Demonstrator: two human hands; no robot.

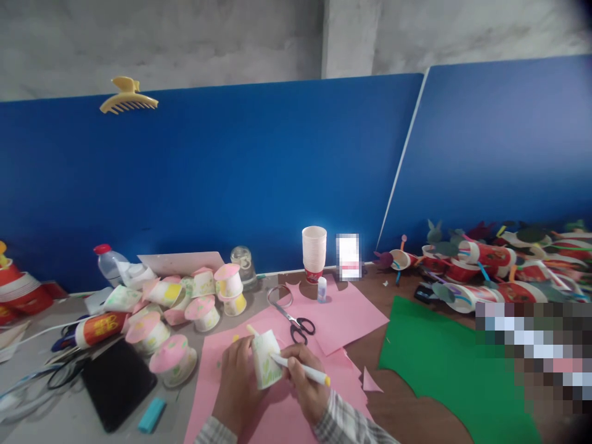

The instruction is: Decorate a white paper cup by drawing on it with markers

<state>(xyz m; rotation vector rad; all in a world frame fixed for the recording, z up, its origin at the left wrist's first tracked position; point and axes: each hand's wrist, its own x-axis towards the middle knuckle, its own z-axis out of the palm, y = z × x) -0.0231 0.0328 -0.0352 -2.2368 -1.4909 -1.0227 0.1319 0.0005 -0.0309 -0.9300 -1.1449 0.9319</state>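
Observation:
My left hand [239, 376] is wrapped around a white paper cup [267, 351], which is tilted on its side with green leaf-like marks drawn on it. My right hand [303, 373] grips a white marker [308, 372] with a yellow end, its tip at the cup's side. Both hands are above pink paper [222, 394]. Just beyond them lie black-handled scissors [296, 324]. A small glue bottle [322, 290] stands on another pink sheet [351, 317].
Decorated cups with pink tops [173, 361] crowd the left, near a black tablet-like slab [119, 385] and a blue marker cap-like block [152, 415]. A stack of cups [314, 253] stands behind. Green paper [444, 364] and red cup crafts [485, 256] lie right. A blue partition [259, 166] rises behind.

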